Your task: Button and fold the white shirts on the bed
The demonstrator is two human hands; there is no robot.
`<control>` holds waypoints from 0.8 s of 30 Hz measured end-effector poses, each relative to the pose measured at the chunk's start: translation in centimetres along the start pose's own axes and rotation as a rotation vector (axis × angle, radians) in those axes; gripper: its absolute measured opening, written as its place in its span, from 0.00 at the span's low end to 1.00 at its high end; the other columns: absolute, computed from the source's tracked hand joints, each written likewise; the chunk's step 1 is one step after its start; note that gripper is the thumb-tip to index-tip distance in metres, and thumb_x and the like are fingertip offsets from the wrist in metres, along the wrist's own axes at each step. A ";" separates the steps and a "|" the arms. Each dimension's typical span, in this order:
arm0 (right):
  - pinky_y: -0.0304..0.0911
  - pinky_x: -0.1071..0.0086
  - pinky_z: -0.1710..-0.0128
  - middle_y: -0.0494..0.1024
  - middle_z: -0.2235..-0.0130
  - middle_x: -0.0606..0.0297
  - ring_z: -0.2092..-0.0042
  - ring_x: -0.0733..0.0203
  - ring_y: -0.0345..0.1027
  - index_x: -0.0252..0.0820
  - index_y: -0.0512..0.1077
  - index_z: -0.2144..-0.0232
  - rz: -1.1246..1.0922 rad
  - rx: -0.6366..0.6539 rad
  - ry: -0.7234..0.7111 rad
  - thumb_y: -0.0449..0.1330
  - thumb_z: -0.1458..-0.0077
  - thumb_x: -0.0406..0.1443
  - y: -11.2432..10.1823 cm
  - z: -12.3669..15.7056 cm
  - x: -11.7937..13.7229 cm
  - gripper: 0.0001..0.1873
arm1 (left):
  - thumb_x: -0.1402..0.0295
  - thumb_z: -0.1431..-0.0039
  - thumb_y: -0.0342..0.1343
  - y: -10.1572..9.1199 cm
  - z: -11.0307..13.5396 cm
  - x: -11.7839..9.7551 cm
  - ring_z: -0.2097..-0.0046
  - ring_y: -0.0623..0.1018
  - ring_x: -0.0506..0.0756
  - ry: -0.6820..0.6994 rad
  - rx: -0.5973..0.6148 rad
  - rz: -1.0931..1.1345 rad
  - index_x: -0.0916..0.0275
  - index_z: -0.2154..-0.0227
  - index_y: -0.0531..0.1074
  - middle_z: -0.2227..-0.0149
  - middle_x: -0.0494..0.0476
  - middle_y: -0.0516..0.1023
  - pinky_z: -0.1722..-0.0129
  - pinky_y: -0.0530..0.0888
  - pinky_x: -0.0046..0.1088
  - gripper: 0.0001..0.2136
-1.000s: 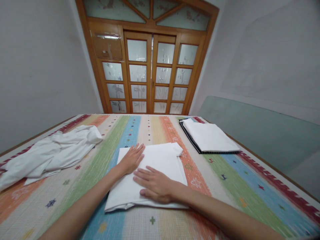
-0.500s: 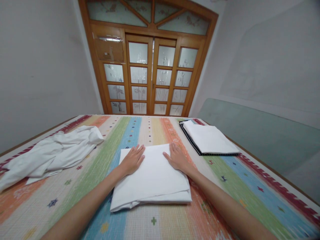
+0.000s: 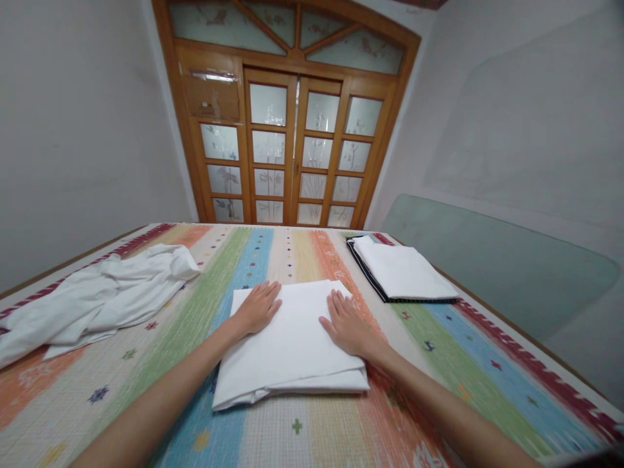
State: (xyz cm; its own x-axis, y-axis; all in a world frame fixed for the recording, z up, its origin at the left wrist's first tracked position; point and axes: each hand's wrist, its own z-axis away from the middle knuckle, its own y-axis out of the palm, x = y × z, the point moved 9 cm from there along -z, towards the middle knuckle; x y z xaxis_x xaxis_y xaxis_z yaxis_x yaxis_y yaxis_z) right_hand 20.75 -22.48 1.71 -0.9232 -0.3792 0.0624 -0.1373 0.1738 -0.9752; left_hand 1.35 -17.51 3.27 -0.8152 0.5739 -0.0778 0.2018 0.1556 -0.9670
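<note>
Fingers (image 3: 267,292) of both hands lie extended and flat, slightly spread, pressing down from above without gripping anything. The left hand (image 3: 257,309) rests on the left part of a folded white cloth (image 3: 292,354), and the right hand (image 3: 350,329) on its right edge, thumb pointing inward. That cloth sits in the near middle of a striped cover (image 3: 182,331), its layered edge towards the person. Bands of orange, green, blue, cream and yellow run away from the person, scattered with small stars and crosses, with toothed dark red borders at both sides.

Farther left lies a crumpled white cloth (image 3: 121,289); farther right, another folded white cloth (image 3: 407,270) rests on a black cloth (image 3: 369,275) with thin pale lines. A pale green panel (image 3: 487,247) runs along the right wall (image 3: 517,117). Beyond the cover's far edge stand wooden doors (image 3: 247,162) with patterned frosted panes beneath an arched glass top.
</note>
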 end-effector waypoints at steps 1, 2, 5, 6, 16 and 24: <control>0.41 0.43 0.37 0.46 0.35 0.36 0.33 0.40 0.32 0.19 0.51 0.37 -0.020 0.036 -0.037 0.37 0.34 0.50 -0.2 0.7 1.2 0.39 | 0.59 0.33 0.35 -0.3 -0.3 -0.2 0.37 0.62 0.61 -0.010 0.001 -0.005 0.65 0.40 0.59 0.38 0.65 0.64 0.40 0.58 0.43 0.24; 0.43 0.44 0.37 0.46 0.34 0.38 0.33 0.41 0.32 0.20 0.51 0.37 -0.049 0.084 -0.085 0.37 0.34 0.50 -0.4 1.4 2.7 0.38 | 0.60 0.33 0.36 -0.6 -0.6 -0.3 0.39 0.65 0.61 -0.027 0.002 -0.012 0.65 0.41 0.61 0.40 0.65 0.67 0.42 0.60 0.43 0.23; 0.44 0.48 0.36 0.45 0.33 0.43 0.32 0.43 0.32 0.26 0.49 0.35 -0.159 0.188 -0.267 0.39 0.35 0.52 -1.8 3.6 7.7 0.39 | 0.62 0.34 0.40 -1.4 -1.5 -0.6 0.46 0.71 0.62 -0.095 -0.004 -0.049 0.65 0.48 0.66 0.48 0.65 0.73 0.48 0.65 0.41 0.19; 0.44 0.50 0.35 0.44 0.33 0.46 0.32 0.43 0.32 0.28 0.48 0.34 -0.203 0.207 -0.350 0.41 0.36 0.53 -2.5 4.5 9.5 0.40 | 0.62 0.34 0.41 -1.7 -1.7 -0.6 0.48 0.71 0.62 -0.113 -0.011 -0.060 0.65 0.50 0.68 0.50 0.65 0.74 0.49 0.66 0.41 0.17; 0.42 0.57 0.34 0.61 0.37 0.68 0.34 0.58 0.47 0.48 0.61 0.39 -0.283 0.190 -0.731 0.49 0.39 0.30 -4.9 7.3 12.2 0.26 | 0.62 0.34 0.42 -2.7 1.0 1.6 0.51 0.73 0.62 -0.218 -0.007 -0.156 0.67 0.57 0.71 0.56 0.68 0.76 0.52 0.67 0.38 0.16; 0.44 0.47 0.37 0.63 0.38 0.59 0.35 0.51 0.49 0.46 0.75 0.51 -0.574 -0.040 -0.174 0.52 0.45 0.29 -2.9 3.5 -1.0 0.22 | 0.51 0.44 0.48 -2.8 5.5 4.2 0.69 0.77 0.59 -0.388 0.375 0.253 0.64 0.76 0.72 0.71 0.61 0.79 0.69 0.67 0.31 0.20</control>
State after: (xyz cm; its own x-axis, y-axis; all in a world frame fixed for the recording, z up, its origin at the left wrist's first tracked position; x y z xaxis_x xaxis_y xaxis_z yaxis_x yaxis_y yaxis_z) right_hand 23.33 -25.74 3.72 -0.6259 -0.5651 0.5375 -0.6127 -0.0700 -0.7872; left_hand -5.64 -19.96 4.32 -0.9200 0.2090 -0.3314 0.2676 -0.2826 -0.9211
